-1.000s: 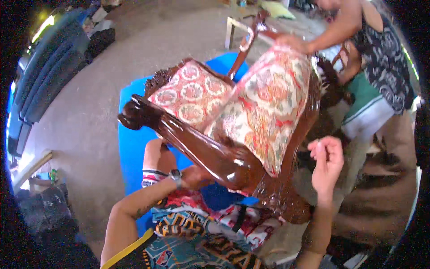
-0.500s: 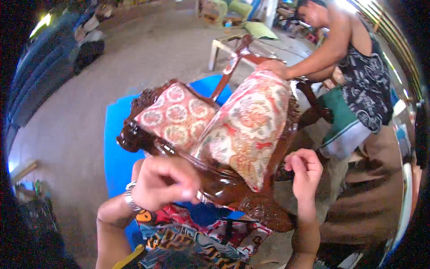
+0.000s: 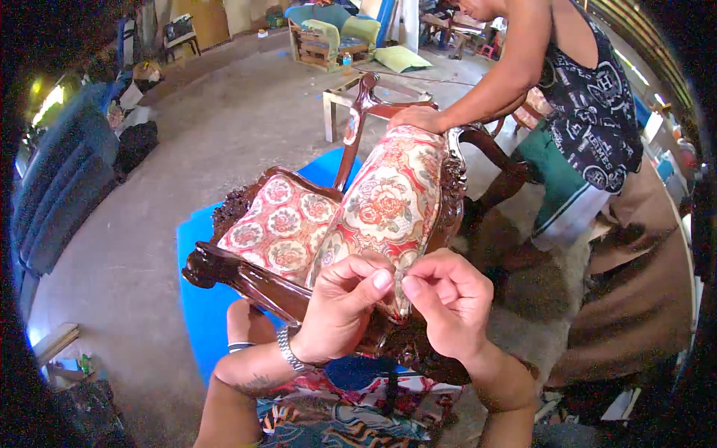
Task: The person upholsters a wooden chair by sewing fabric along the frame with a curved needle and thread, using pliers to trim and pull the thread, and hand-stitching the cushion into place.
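Note:
A carved, glossy dark wooden chair [image 3: 224, 278] lies tilted on a blue sheet [image 3: 198, 299], with a floral seat pad [image 3: 276, 224] and a longer floral-covered panel [image 3: 385, 194]. At the panel's near corner, my left hand [image 3: 347, 302] pinches the fabric edge between thumb and fingers. My right hand [image 3: 452, 299] pinches the same narrow edge from the right, just beside the left thumb; whether a small item is also between them I cannot make out. A co-worker's hand [image 3: 414, 119] rests on the panel's far end.
The co-worker [image 3: 582, 104] stands bent over at the right. Beyond are a low wooden frame [image 3: 331, 112], a teal-and-green armchair [image 3: 325, 37] and a green cushion [image 3: 399, 58]. Dark padded rolls [image 3: 67, 179] lie at the left. Brown sheeting [image 3: 620, 313] is at the right.
My left hand came up from under the chair's side rail to the panel's corner. My right hand moved left to meet it, and both closed there. My view tilted up toward the room.

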The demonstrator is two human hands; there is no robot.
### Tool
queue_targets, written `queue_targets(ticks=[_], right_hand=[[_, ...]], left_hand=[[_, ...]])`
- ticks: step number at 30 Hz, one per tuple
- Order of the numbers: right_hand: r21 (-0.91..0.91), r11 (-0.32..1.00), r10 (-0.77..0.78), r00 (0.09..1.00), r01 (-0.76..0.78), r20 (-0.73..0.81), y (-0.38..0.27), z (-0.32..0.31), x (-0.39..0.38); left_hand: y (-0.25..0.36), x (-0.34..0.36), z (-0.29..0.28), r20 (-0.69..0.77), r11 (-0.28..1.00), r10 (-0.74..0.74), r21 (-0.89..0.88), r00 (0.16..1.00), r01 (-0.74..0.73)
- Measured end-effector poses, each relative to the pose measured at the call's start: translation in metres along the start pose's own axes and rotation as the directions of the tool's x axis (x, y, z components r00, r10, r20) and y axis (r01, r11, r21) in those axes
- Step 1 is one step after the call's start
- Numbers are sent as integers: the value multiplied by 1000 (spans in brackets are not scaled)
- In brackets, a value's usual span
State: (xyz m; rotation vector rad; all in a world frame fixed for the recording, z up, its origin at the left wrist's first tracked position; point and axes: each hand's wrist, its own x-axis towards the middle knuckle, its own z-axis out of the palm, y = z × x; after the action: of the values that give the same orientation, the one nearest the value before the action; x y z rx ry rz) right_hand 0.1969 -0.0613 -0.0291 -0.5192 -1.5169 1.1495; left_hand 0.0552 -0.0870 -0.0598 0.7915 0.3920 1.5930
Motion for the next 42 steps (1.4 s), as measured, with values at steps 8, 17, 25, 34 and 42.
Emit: queue_targets(ticks=[8, 17, 25, 34, 42], right_hand=[[-55, 998, -3, 999, 1, -33, -2, -3, -6], [-24, 1000, -8, 998, 7, -63, -2, -1, -10], [-117, 989, -99, 990, 86, -104, 6, 3, -8], [-238, 958, -185, 979, 160, -85, 8, 2, -9], [-262, 947, -214, 973, 185, -87, 8, 3, -8]], left_hand=[[-1, -6, 2, 63, 983, -6, 181, 998, -6], [9, 1, -1, 156, 944, -293, -112, 943, 311], [6, -1, -2, 87, 950, -293, -86, 952, 300], [1, 0, -12, 132, 954, -281, -72, 951, 292], [2, 1, -12, 117, 964, -254, -53, 960, 261]])
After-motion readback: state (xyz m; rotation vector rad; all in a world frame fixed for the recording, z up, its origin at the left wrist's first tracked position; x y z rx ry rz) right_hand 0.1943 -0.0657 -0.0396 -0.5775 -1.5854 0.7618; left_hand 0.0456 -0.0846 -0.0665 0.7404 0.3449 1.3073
